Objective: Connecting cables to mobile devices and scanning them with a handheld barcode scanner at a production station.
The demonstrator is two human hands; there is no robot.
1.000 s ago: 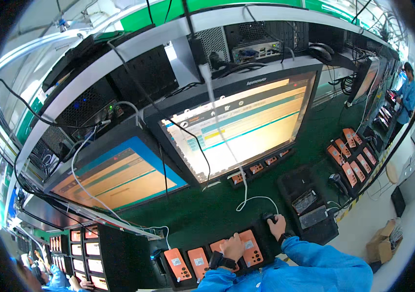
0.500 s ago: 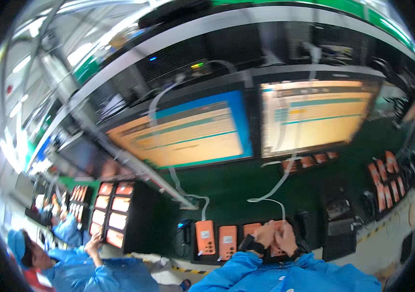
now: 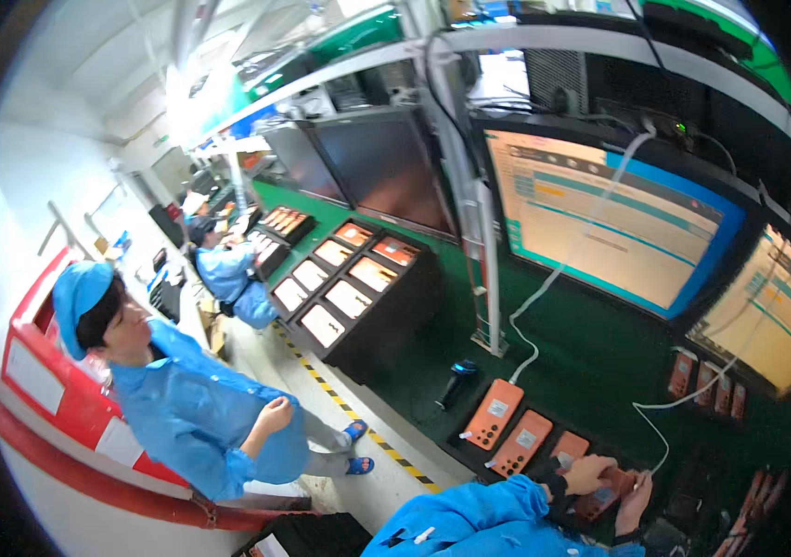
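Note:
At the lower right, my left hand is closed on the upper part of an orange phone. My right hand pinches at the phone's right side, where the end of a white cable reaches its fingers; the plug itself is too small to make out. Left of my hands, more orange phones lie in a black tray: one with a cable at its top, one beside it, and a third partly hidden by my left hand.
A handheld scanner lies left of the phones. Behind are a metal post and lit monitors. A black rack holds several phones. A co-worker in blue stands left, past a striped floor line. More phones lie right.
The view has swung left, so the bench and my hands sit further right. Both hands remain at the phone. The co-worker's hand, earlier raised by the rack, is now at the waist.

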